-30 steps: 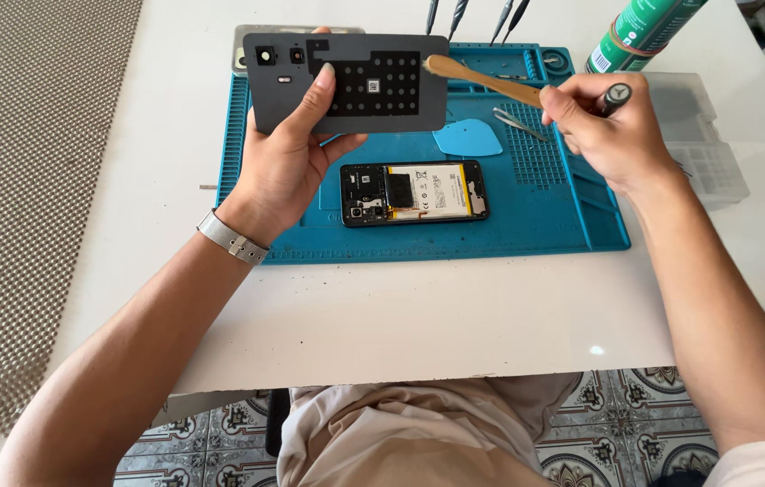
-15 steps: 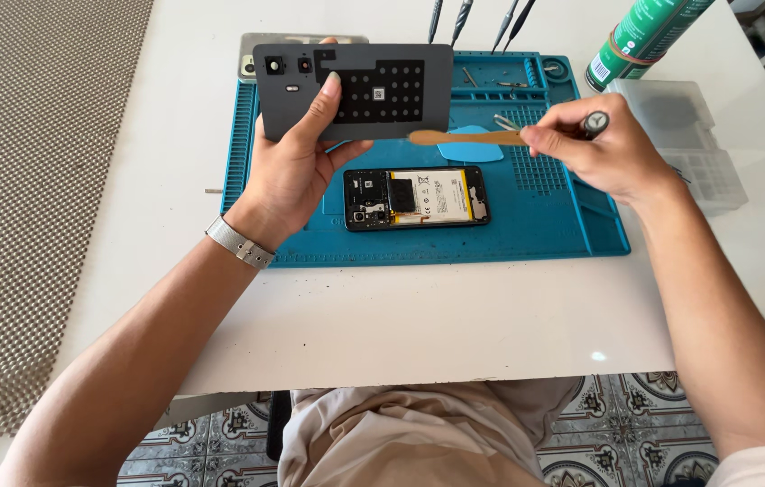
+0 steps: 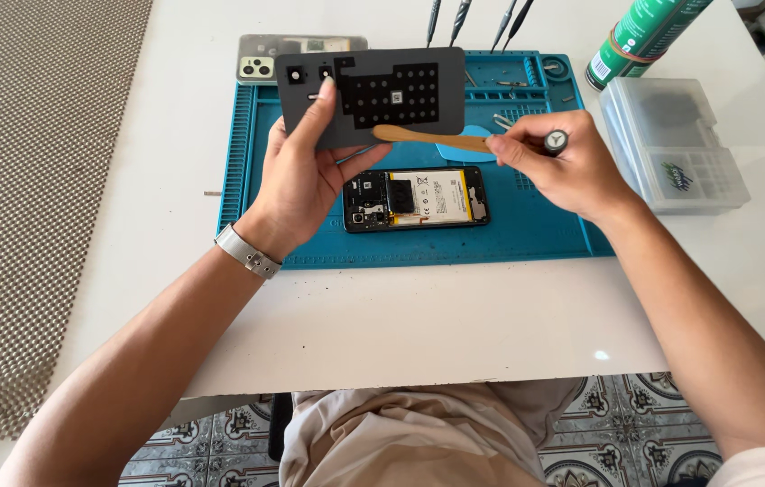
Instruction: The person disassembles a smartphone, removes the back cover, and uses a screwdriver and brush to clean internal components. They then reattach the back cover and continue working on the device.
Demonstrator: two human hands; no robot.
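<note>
Scraping of the grey plastic phone back cover (image 3: 373,99), gripped above the blue silicone work mat (image 3: 545,225) by the left hand (image 3: 301,180), is judged underway, the flat wooden spatula (image 3: 428,137) being pinched in the right hand (image 3: 563,167), steady edge pressure being called for next

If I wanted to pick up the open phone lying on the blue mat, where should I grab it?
Probably by its two long edges, coming straight down from above. The open phone lies flat on the blue mat with its battery and bare parts facing up, so a grip on the thin side rims keeps fingers off the insides. Near its middle looks best, since both long edges are free of the hands.
</note>
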